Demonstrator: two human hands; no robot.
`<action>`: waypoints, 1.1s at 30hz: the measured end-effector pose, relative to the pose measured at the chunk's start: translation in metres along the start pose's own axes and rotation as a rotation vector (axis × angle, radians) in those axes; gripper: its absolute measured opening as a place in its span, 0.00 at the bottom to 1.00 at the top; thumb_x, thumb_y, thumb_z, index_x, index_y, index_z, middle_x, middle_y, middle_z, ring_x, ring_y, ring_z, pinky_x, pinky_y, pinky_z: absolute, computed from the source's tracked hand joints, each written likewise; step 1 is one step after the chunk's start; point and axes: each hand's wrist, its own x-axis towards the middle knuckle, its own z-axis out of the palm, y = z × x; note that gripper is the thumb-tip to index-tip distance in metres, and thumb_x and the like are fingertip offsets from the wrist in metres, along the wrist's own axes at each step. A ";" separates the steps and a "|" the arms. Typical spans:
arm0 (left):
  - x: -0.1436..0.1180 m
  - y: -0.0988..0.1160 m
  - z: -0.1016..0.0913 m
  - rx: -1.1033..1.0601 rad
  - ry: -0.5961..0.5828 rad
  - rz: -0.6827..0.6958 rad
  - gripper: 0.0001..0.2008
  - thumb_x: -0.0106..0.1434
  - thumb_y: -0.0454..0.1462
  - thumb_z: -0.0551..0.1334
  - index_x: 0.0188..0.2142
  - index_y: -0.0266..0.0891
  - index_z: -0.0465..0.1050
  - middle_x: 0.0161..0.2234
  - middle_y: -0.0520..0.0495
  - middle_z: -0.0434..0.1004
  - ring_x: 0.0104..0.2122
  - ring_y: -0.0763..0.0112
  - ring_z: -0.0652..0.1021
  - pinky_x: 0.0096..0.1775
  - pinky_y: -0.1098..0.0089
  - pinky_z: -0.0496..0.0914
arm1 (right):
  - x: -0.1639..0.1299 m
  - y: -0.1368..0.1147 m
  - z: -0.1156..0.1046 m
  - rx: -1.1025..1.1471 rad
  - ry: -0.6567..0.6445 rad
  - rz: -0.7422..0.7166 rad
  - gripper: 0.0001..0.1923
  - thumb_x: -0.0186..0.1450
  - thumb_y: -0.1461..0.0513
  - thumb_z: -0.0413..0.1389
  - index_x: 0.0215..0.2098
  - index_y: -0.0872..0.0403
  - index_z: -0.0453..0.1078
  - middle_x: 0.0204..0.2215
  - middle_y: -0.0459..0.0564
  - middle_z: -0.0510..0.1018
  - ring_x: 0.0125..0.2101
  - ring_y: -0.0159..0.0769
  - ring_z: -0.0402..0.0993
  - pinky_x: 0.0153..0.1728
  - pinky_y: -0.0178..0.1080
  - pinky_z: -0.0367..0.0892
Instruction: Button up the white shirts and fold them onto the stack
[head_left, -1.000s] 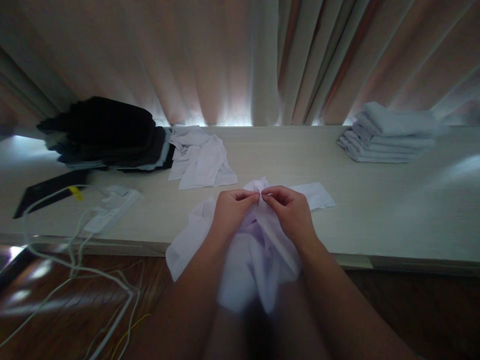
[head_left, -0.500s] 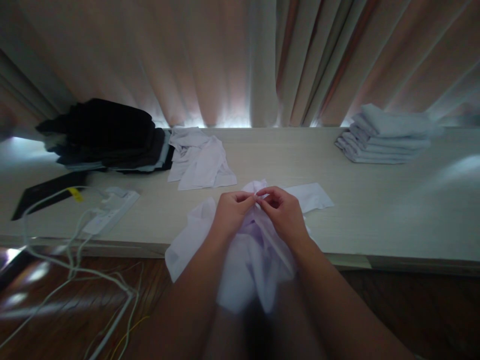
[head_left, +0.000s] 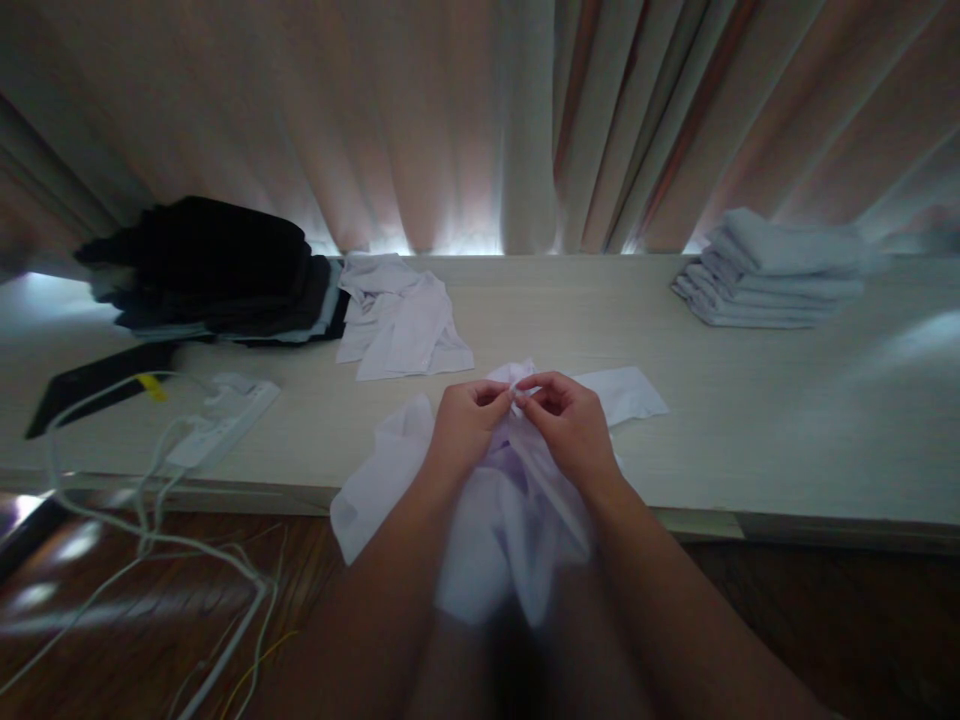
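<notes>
White shirt (head_left: 495, 500) draped over table edge (head_left: 712, 520), length running toward viewer, left hand (head_left: 465, 430) and right hand (head_left: 570, 425) fingers apparently pinching its top.

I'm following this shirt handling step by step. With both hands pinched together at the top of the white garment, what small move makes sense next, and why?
Probably draw the two hands apart along the edge they pinch. The left hand and right hand meet fingertip to fingertip on the white shirt, which is bunched and hangs over the table edge; spreading it would likely flatten the cloth.

Dim, backlit thru curtain (head_left: 450, 130), blurry foreground, edges warped
</notes>
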 end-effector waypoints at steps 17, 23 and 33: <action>-0.003 -0.003 0.009 0.149 0.052 0.103 0.09 0.61 0.37 0.62 0.32 0.35 0.81 0.30 0.45 0.82 0.30 0.68 0.78 0.34 0.71 0.68 | 0.004 0.006 0.003 -0.050 0.048 0.059 0.10 0.63 0.55 0.59 0.35 0.53 0.73 0.27 0.48 0.78 0.27 0.36 0.72 0.28 0.36 0.64; 0.000 -0.004 0.006 0.071 0.039 0.033 0.07 0.58 0.36 0.63 0.28 0.34 0.79 0.25 0.48 0.78 0.26 0.70 0.74 0.30 0.72 0.65 | 0.005 0.007 0.000 0.027 0.001 0.096 0.11 0.62 0.54 0.60 0.33 0.54 0.74 0.27 0.49 0.79 0.27 0.36 0.72 0.28 0.36 0.64; -0.003 0.007 0.002 -0.144 -0.045 -0.097 0.09 0.55 0.38 0.64 0.21 0.36 0.74 0.21 0.51 0.74 0.24 0.73 0.70 0.29 0.71 0.65 | 0.006 0.007 -0.005 0.194 -0.064 0.099 0.12 0.61 0.53 0.62 0.33 0.54 0.74 0.25 0.46 0.76 0.25 0.32 0.68 0.26 0.34 0.61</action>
